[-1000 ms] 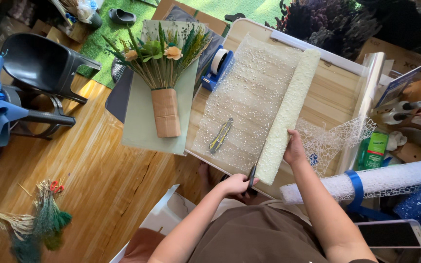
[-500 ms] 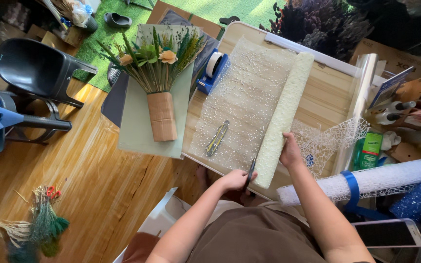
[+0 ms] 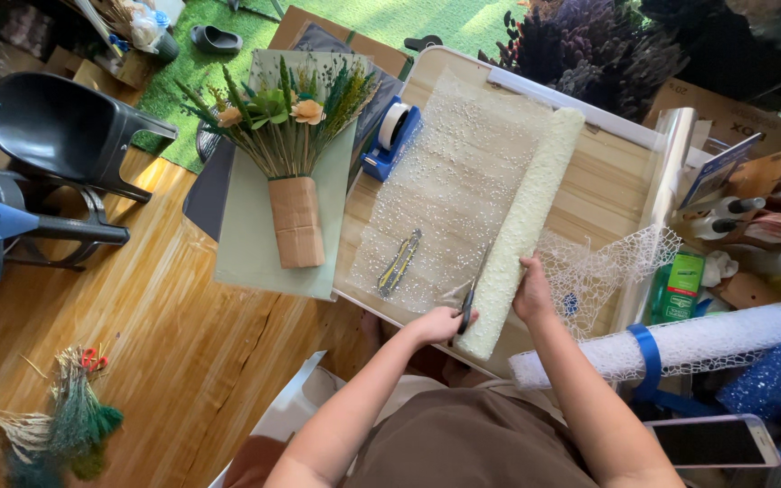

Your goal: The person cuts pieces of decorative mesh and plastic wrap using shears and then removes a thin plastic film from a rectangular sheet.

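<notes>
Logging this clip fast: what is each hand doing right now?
Left hand: closed on the scissors, at the near edge of the mesh sheet.
Right hand: fingers resting on the cream roll, holding it down.

A green carton [image 3: 682, 286] with a paler label patch is standing near the right edge of the wooden table [image 3: 603, 194], just beside the clear film roll. Behind it, a brown cardboard box [image 3: 734, 108] with dark print is sitting past the table's far right corner, and a slanted card with a blue and white face [image 3: 719, 168] is leaning in front of that box. A smartphone [image 3: 714, 442] with a white frame is lying at the picture's lower right, off the table, its dark screen facing up and showing nothing.
</notes>
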